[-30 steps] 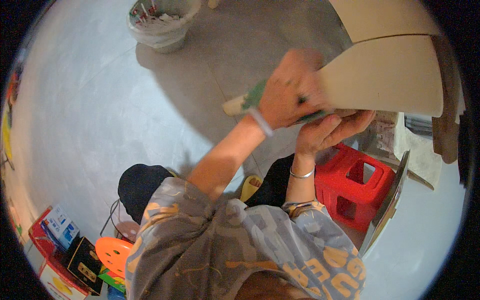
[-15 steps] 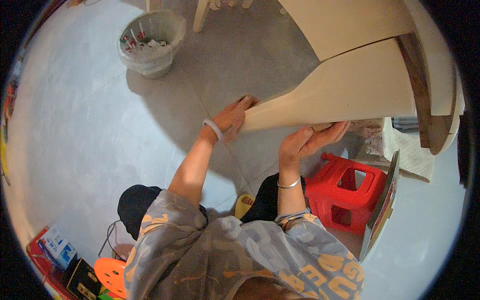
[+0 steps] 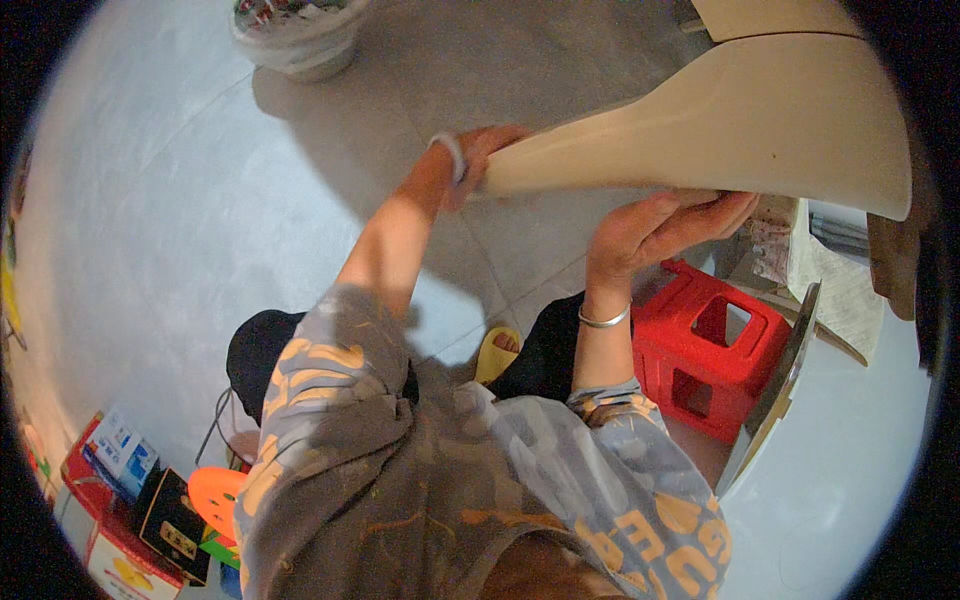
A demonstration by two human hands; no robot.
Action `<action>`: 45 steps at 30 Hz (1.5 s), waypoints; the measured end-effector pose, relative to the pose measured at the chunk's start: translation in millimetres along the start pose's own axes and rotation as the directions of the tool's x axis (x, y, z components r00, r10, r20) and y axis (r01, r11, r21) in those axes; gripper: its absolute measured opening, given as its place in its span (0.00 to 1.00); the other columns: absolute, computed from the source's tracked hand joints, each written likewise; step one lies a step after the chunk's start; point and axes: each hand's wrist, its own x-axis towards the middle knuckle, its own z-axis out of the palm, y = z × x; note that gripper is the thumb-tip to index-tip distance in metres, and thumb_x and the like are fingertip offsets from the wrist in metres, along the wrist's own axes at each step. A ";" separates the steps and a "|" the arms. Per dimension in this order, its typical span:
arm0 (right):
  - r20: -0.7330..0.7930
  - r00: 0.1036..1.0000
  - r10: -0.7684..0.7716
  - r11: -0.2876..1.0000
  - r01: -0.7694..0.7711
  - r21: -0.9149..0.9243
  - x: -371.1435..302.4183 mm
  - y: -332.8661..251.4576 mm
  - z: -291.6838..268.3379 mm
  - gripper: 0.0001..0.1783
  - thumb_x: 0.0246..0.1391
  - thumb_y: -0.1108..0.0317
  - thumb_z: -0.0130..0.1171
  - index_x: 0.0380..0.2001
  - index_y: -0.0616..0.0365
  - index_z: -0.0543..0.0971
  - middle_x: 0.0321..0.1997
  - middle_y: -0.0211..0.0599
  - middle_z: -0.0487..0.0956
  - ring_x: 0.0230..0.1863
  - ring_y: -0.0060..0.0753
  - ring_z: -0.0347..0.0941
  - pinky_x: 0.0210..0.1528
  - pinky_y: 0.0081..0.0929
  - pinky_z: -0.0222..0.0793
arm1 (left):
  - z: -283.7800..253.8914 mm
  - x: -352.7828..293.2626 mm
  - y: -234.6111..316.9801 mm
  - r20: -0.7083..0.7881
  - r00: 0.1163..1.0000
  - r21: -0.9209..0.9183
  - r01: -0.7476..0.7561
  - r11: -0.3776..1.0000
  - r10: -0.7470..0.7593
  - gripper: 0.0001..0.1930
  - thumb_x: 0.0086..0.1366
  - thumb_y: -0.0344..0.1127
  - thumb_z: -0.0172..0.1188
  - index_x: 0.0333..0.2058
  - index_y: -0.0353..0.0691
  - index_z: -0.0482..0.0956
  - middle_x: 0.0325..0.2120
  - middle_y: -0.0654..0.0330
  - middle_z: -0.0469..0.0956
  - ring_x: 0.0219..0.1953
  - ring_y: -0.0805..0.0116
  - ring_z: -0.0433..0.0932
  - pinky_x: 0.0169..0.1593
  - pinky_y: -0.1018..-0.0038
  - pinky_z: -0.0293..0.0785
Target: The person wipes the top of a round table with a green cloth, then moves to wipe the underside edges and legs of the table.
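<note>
A cream, tapered piece that looks like a furniture leg [image 3: 720, 120] extends from the middle to the upper right. It is narrow at its left end and flares out broadly to the right. My left hand [image 3: 474, 165], with a pale band at the wrist, is wrapped round the narrow end. Beneath the lower edge of the flare, my right hand [image 3: 660, 232] is curled up against the piece, its fingertips partly hidden behind it. A dark seam separates the flare from another cream panel [image 3: 780, 18] above.
A red plastic stool [image 3: 715, 345] stands below my right hand, with a thin flat board [image 3: 775, 405] leaning beside it. At the upper left is a lined waste bin [image 3: 305, 50]. Boxes [image 3: 125, 450] and an orange item with holes [image 3: 215, 495] lie at the lower left.
The cream leg appears larger and farther right, its flare tilted higher. Both hands keep their hold, the right one shifted rightward. The bin sits higher in the view.
</note>
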 end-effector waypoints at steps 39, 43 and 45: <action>0.478 0.645 0.597 -0.006 -0.592 0.806 -127.9 -28.4 -59.6 0.25 0.64 0.51 0.51 0.59 0.53 0.70 0.61 0.41 0.71 0.64 0.43 0.65 0.65 0.41 0.59 | 132.0 -59.9 246.0 0.073 0.839 0.836 -0.346 0.426 0.539 0.23 0.61 0.52 0.63 0.49 0.42 0.79 0.52 0.55 0.75 0.55 0.54 0.71 0.62 0.55 0.55; 0.313 0.703 0.639 0.423 -0.660 0.621 -59.3 -9.8 -79.6 0.20 0.68 0.57 0.49 0.54 0.59 0.73 0.52 0.36 0.75 0.51 0.34 0.70 0.56 0.37 0.64 | 115.1 -52.7 297.0 0.166 0.761 0.943 -0.309 0.124 0.627 0.23 0.58 0.49 0.66 0.50 0.46 0.80 0.54 0.58 0.74 0.57 0.57 0.69 0.63 0.58 0.51; 0.275 0.529 0.803 0.003 -0.464 0.886 -31.6 -9.0 -82.2 0.17 0.69 0.62 0.47 0.53 0.61 0.73 0.47 0.32 0.76 0.45 0.29 0.70 0.50 0.34 0.66 | 103.8 -59.1 303.9 0.117 0.623 0.980 -0.200 0.013 0.774 0.24 0.60 0.43 0.64 0.53 0.41 0.76 0.54 0.53 0.73 0.58 0.52 0.66 0.64 0.55 0.52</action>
